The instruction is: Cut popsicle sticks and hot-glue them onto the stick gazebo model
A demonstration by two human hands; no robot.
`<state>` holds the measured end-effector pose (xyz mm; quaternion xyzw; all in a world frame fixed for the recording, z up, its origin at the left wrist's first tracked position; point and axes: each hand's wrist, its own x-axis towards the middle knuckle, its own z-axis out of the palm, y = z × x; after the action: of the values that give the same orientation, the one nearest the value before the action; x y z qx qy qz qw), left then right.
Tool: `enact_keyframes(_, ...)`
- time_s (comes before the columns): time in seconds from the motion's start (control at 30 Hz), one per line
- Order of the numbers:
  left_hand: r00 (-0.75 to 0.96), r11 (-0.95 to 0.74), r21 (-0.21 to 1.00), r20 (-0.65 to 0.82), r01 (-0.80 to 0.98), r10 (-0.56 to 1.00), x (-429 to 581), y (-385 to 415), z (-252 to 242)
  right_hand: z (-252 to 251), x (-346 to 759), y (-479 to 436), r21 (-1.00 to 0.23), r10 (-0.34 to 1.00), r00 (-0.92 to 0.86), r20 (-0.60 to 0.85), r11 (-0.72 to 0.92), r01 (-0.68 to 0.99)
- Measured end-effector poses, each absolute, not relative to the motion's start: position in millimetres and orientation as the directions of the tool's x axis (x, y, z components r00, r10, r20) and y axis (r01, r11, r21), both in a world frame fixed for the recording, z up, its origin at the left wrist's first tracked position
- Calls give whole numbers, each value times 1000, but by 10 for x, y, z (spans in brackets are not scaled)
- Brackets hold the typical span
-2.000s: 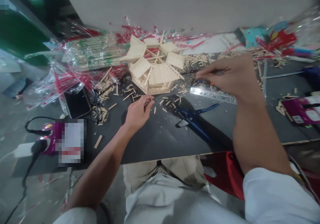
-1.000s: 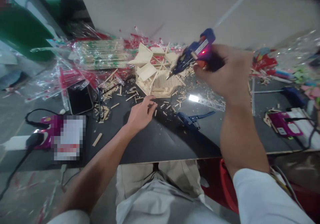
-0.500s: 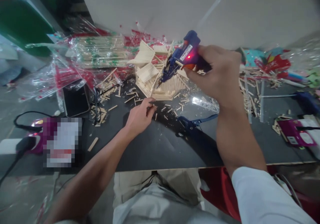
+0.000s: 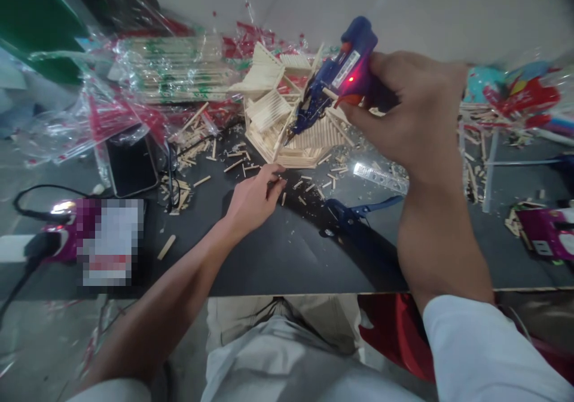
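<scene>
My right hand (image 4: 410,106) is wrapped around a blue hot glue gun (image 4: 354,61) with a lit red light. Its nozzle points down and left, close to a thin wooden stick (image 4: 293,112) slanting across the front of a small stick-built model (image 4: 309,160). The model has angled, slatted roof panels. My left hand (image 4: 255,201) is just in front of the model, fingers pinched at the stick's lower end. The fingertips partly hide that end. Short cut wooden pieces (image 4: 307,186) lie around my left fingers. The glue gun covers part of the model's right side.
Blue-handled cutters (image 4: 347,210) and a clear ruler (image 4: 379,177) lie right of centre. Wrapped stick bundles (image 4: 174,70) are at the back left. A phone (image 4: 132,163), glasses (image 4: 170,177) and a purple power strip (image 4: 67,237) are on the left. A second purple box (image 4: 545,231) is at right.
The view has shifted slightly, so the table scene sits higher. Both hands keep nearly the same place relative to the model, with the glue gun still near the stick.
</scene>
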<state>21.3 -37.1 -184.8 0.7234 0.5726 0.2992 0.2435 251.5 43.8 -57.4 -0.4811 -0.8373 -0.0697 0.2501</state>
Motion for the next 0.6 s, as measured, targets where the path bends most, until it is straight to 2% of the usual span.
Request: enact_keyframes(0.6, 156, -199, 663, 124, 722, 980, 225, -367, -1822, -559, 2515, 402, -108, 787, -382, 484, 487, 867)
